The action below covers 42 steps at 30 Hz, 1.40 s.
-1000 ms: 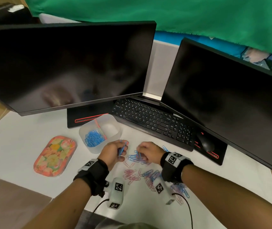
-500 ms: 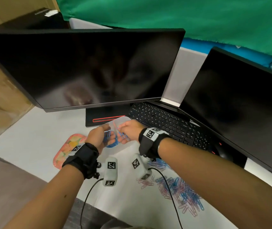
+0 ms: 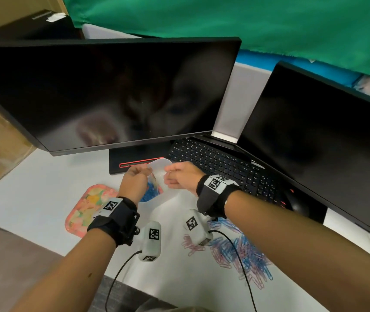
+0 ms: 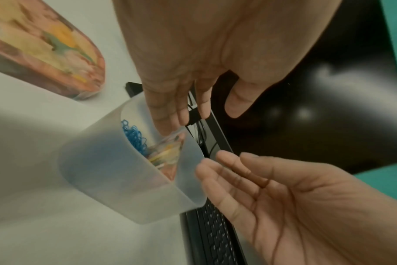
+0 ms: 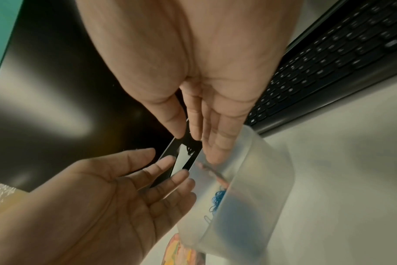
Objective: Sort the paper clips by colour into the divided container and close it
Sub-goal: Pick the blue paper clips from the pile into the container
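Note:
A translucent divided container [image 3: 162, 168] stands in front of the left monitor's base, with blue paper clips [image 3: 149, 194] in its near compartment. My left hand [image 3: 137, 179] and right hand [image 3: 175, 176] hover over it, one on each side. In the left wrist view my left hand [image 4: 202, 109] has straight fingers above the container [image 4: 125, 179] and its blue clips [image 4: 134, 136]. The right wrist view shows my right hand [image 5: 197, 136] with straight fingers over the container's rim [image 5: 249, 143]. Neither hand holds anything. A mixed pile of pink and blue clips [image 3: 235, 251] lies by my right forearm.
The colourful flowered lid [image 3: 89, 206] lies on the desk left of the container. A black keyboard [image 3: 220, 163] and a mouse [image 3: 296, 203] sit to the right under two dark monitors [image 3: 112, 91]. Wrist camera cables trail over the desk's near edge.
Both hands carried blue clips from the pile up and left to the container. They now hang open over it, and no clips show between the fingers.

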Each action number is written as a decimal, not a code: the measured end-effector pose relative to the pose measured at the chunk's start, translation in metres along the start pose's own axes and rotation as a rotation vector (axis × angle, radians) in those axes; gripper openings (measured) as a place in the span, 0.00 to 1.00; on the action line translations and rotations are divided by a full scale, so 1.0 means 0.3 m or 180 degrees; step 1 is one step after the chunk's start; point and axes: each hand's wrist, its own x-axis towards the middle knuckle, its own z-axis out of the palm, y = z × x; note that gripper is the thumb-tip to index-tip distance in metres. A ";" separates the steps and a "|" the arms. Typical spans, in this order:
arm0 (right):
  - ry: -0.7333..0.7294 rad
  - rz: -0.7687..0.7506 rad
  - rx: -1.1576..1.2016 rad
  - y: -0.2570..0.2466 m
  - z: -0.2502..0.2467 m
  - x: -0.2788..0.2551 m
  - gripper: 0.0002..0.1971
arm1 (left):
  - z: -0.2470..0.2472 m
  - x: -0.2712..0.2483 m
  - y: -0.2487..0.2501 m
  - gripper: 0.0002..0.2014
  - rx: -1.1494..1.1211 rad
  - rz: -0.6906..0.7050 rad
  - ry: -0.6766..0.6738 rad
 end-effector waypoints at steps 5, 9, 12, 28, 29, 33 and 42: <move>0.0383 0.0048 0.0004 0.123 -0.172 -0.079 0.13 | 0.092 -0.072 -0.032 0.10 0.0550 0.0511 -0.0680; 0.0664 0.0178 -0.0845 0.267 -0.303 -0.181 0.10 | 0.172 -0.133 -0.104 0.09 0.1569 0.1006 -0.1342; 0.0758 0.0135 -0.1468 0.356 -0.357 -0.255 0.10 | 0.227 -0.174 -0.169 0.08 0.2293 0.1212 -0.1723; 0.0536 -0.0523 -0.3233 0.607 -0.299 -0.383 0.13 | 0.424 -0.248 -0.388 0.12 0.4849 0.1759 -0.2146; 0.0537 -0.0575 -0.3284 0.607 -0.300 -0.373 0.12 | 0.423 -0.247 -0.384 0.11 0.4835 0.1714 -0.2126; 0.0473 -0.0680 -0.3422 0.598 -0.303 -0.339 0.07 | 0.400 -0.236 -0.367 0.09 0.4539 0.1526 -0.1994; 0.0240 -0.0668 -0.3169 0.577 -0.323 -0.288 0.05 | 0.308 -0.185 -0.326 0.08 0.2764 0.0864 -0.1708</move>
